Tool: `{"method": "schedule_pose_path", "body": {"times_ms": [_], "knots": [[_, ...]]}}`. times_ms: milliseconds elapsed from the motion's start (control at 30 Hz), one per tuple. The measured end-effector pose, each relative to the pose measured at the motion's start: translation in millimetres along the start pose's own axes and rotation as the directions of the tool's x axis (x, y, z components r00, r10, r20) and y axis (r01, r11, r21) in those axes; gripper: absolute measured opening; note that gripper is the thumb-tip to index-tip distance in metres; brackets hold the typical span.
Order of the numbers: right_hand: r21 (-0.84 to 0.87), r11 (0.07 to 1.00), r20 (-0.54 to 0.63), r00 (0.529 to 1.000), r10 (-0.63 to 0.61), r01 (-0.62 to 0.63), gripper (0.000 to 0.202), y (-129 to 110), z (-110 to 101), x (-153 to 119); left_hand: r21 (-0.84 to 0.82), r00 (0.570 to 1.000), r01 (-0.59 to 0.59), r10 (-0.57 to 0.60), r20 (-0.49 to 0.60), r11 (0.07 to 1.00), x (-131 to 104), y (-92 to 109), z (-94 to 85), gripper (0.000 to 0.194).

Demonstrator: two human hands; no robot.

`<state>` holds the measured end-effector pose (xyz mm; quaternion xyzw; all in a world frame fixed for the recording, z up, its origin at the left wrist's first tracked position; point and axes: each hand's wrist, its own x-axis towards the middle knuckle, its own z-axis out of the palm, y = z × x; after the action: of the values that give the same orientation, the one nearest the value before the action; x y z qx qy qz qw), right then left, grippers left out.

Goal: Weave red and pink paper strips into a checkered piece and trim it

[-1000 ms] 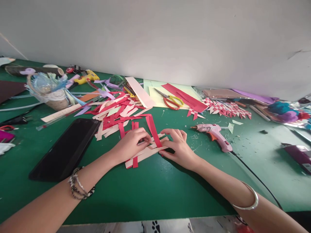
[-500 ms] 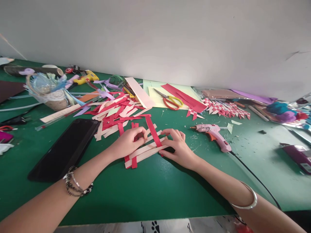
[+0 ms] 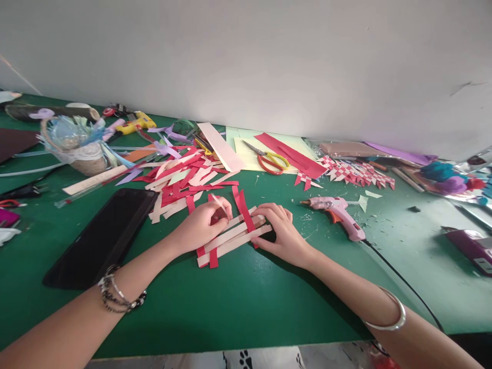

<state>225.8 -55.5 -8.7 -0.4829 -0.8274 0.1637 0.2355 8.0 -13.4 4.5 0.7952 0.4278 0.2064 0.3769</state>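
i've got the left hand [image 3: 203, 223] pinching a pale strip [image 3: 219, 202], its end raised; the right hand [image 3: 283, 233] touches the right ends of the other pale strips [image 3: 230, 236], beside the slanting red strip [image 3: 244, 209], though i can't tell if it grips or merely presses. the strips lie on the green table [image 3: 230, 307] between both hands. if the right hand lifts or the left tugs hard, i think they could skew; a sharp bend might crease the raised one.

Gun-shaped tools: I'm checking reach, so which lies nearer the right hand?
The pink glue gun, lying to the right of the right hand; the yellow tool lies farther back, on the left.
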Motion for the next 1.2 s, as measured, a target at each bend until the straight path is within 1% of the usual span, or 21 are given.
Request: {"method": "schedule_pose_path", "body": {"times_ms": [33, 100, 200, 267, 333, 400, 467, 533, 600, 667, 733, 900, 1067, 1200], "knots": [[0.002, 1.0, -0.009, 1.0, 0.004, -0.004, 0.034, 0.1, -0.2, -0.1, 0.003, 1.0, -0.02, 0.02, -0.02, 1.0, -0.7, -0.2, 0.4, 0.006], [-0.009, 1.0, -0.024, 1.0, 0.003, -0.003, 0.033, 0.5, -0.4, -0.4, 0.049, 0.996, -0.062, 0.065, -0.06, 0.997, -1.8, -0.2, 1.5, 0.018], [-0.04, 0.999, -0.035, 0.999, -0.021, 0.02, 0.037, 1.7, 0.3, -1.2, 0.21, 0.985, -0.147, 0.163, -0.063, 0.967, -2.4, 0.9, 3.3, 0.026], [-0.046, 0.999, -0.055, 0.998, -0.024, 0.022, 0.045, 2.6, 1.1, -1.7, 0.303, 0.971, -0.227, 0.238, 0.001, 0.926, -2.3, 1.9, 4.7, 0.031], [-0.044, 0.999, -0.099, 0.995, -0.014, 0.01, 0.051, 3.3, 1.1, -2.3, 0.364, 0.952, -0.307, 0.289, 0.106, 0.879, -2.6, 2.0, 6.5, 0.037], [-0.056, 0.998, -0.146, 0.989, -0.024, 0.016, 0.053, 3.3, -0.3, -2.7, 0.402, 0.932, -0.356, 0.288, 0.22, 0.844, -3.6, 0.4, 9.0, 0.045], [-0.093, 0.995, -0.153, 0.987, -0.057, 0.043, 0.048, 2.4, -3.1, -3.1, 0.437, 0.927, -0.352, 0.245, 0.284, 0.828, -5.1, -2.8, 11.8, 0.051], [-0.131, 0.988, -0.094, 0.992, -0.089, 0.077, 0.04, 1.0, -6.3, -3.4, 0.475, 0.935, -0.311, 0.177, 0.306, 0.823, -6.4, -6.2, 14.0, 0.055], [-0.141, 0.985, -0.003, 0.995, -0.101, 0.099, 0.037, -0.4, -9.1, -3.9, 0.509, 0.942, -0.28, 0.129, 0.311, 0.814, -7.0, -8.1, 15.2, 0.057], [-0.123, 0.986, 0.08, 0.992, -0.098, 0.108, 0.041, -0.7, -11.3, -4.4, 0.529, 0.944, -0.269, 0.11, 0.312, 0.805, -6.9, -7.8, 15.3, 0.059], [-0.098, 0.99, 0.136, 0.987, -0.09, 0.104, 0.046, 1.0, -13.1, -4.6, 0.534, 0.943, -0.278, 0.121, 0.31, 0.798, -6.2, -6.3, 14.6, 0.06], [-0.039, 0.993, 0.203, 0.974, -0.099, 0.109, 0.051, 10.1, -17.0, -3.6, 0.517, 0.937, -0.298, 0.142, 0.32, 0.802, -4.7, -4.5, 13.6, 0.06], [-0.012, 0.983, 0.266, 0.948, -0.172, 0.182, 0.038, 12.8, -18.6, -2.9, 0.485, 0.925, -0.339, 0.193, 0.327, 0.806, -4.9, -8.0, 15.2, 0.061], [-0.007, 0.983, 0.281, 0.944, -0.173, 0.182, 0.031, 11.3, -18.4, -2.5, 0.505, 0.926, -0.353, 0.218, 0.308, 0.788, -4.7, -8.8, 12.2, 0.059]]}}
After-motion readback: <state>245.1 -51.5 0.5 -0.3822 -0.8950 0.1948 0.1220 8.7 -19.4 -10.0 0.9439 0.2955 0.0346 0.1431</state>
